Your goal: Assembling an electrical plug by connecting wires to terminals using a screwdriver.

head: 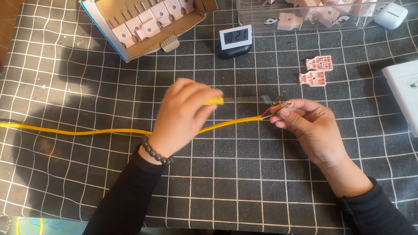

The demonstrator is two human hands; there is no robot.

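Pinching the stripped wire ends [277,107] of the yellow cable [109,132] at frame centre with the right hand [310,127], steadying them for the yellow-handled screwdriver [238,101] being gripped in the left hand [182,114], pink plug halves [317,70] waiting above.

Bright daylight, hard shadows, slight blur.

yellow cable [109,132] | stripped end, red and bare wires exposed | lying across checked cloth, end lifted
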